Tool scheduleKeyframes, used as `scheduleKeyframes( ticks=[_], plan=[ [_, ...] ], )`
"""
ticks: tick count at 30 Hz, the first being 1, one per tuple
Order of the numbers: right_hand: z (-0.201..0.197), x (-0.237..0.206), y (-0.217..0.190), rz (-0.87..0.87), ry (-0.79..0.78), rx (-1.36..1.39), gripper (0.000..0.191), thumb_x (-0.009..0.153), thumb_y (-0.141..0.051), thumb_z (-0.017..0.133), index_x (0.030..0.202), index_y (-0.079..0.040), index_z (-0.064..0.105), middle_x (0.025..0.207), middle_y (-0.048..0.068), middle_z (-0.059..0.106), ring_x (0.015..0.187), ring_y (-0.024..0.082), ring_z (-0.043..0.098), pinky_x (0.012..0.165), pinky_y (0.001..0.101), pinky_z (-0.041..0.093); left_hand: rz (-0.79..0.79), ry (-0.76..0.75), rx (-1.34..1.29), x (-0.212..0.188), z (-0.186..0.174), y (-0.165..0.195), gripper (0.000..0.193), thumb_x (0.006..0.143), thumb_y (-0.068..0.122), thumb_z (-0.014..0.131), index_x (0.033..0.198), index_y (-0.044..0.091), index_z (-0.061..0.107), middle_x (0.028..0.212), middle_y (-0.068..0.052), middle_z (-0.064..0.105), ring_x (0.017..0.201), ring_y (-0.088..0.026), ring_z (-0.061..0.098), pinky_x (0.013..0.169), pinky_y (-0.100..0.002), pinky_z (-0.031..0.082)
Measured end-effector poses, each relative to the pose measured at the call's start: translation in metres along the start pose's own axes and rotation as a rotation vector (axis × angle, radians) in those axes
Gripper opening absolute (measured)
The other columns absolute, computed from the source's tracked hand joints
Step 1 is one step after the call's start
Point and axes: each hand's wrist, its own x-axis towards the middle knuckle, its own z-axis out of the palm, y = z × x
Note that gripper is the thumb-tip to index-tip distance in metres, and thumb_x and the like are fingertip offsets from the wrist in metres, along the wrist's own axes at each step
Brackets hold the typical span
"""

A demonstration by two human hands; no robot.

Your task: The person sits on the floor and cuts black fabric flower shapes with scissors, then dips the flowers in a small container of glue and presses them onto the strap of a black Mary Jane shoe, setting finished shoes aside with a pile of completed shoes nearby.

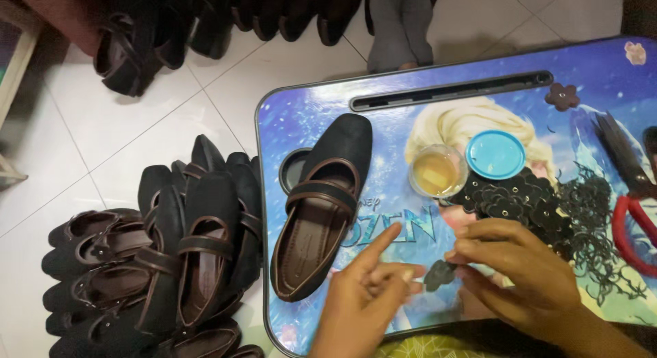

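Note:
Both of my hands meet over the near edge of a small blue picture-printed lap table [287, 118]. My right hand [520, 269] pinches a small black flower-shaped cut-out [438, 274] by its top. My left hand [369, 289] touches the same piece from the left, its index finger stretched out. A black strapped shoe [321, 207] lies on the table just left of my hands, toe pointing away. Beyond my right hand lies a heap of black flower cut-outs [520, 197].
A small clear cup of yellowish glue [436, 172] and its blue lid [495, 154] stand behind the heap. Red-handled pliers [633, 194] lie at the right. A pile of matching black shoes [164, 262] sits on the white tile floor at the left, with more shoes [171, 29] at the back.

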Motion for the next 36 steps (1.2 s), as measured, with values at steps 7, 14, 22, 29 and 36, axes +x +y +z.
scheduleKeyframes(
  ticks=[7,14,22,29,36],
  plan=[
    [-0.005,0.002,-0.013,0.207,0.102,-0.005,0.053,0.077,0.007,0.075,0.128,0.001,0.062,0.113,0.014,0.071,0.098,0.018,0.074,0.079,0.0263,0.063,0.815,0.33,1.101,0.016,-0.057,0.091,0.061,0.072,0.021,0.083,0.128,0.005,0.066,0.114,-0.014,0.073,0.102,-0.033,0.067,0.087,-0.04,0.052],
    [-0.003,0.004,-0.018,0.253,0.136,0.065,0.053,0.078,0.008,0.073,0.129,0.005,0.06,0.118,0.019,0.066,0.099,0.022,0.077,0.08,0.0303,0.061,0.664,0.347,1.234,0.039,-0.081,0.103,0.024,0.08,0.011,0.073,0.105,0.01,0.074,0.105,-0.008,0.073,0.098,-0.033,0.064,0.087,-0.043,0.05],
    [-0.002,-0.001,-0.013,0.307,0.115,0.102,0.055,0.076,0.01,0.073,0.129,0.005,0.06,0.119,0.019,0.064,0.102,0.023,0.076,0.083,0.0316,0.06,0.105,0.759,1.083,0.004,-0.072,0.104,0.022,0.082,0.03,0.077,0.094,0.013,0.074,0.079,-0.008,0.071,0.076,-0.027,0.068,0.072,-0.042,0.051],
    [0.005,-0.004,-0.015,0.319,0.105,0.02,0.054,0.08,0.004,0.076,0.132,0.001,0.063,0.112,0.01,0.069,0.093,0.012,0.072,0.073,0.0214,0.052,0.209,0.543,0.875,-0.02,-0.066,0.06,0.068,0.069,0.043,0.091,0.126,0.016,0.067,0.105,0.0,0.07,0.101,-0.022,0.07,0.09,-0.039,0.055],
    [0.02,0.002,-0.022,0.325,0.03,0.173,0.049,0.081,0.001,0.075,0.129,0.001,0.064,0.117,0.011,0.069,0.098,0.014,0.073,0.081,0.0264,0.056,0.625,0.423,1.431,-0.03,-0.098,0.041,0.033,0.065,0.024,0.085,0.093,0.013,0.072,0.102,-0.001,0.072,0.136,-0.037,0.049,0.108,-0.078,-0.002]
  ],
)
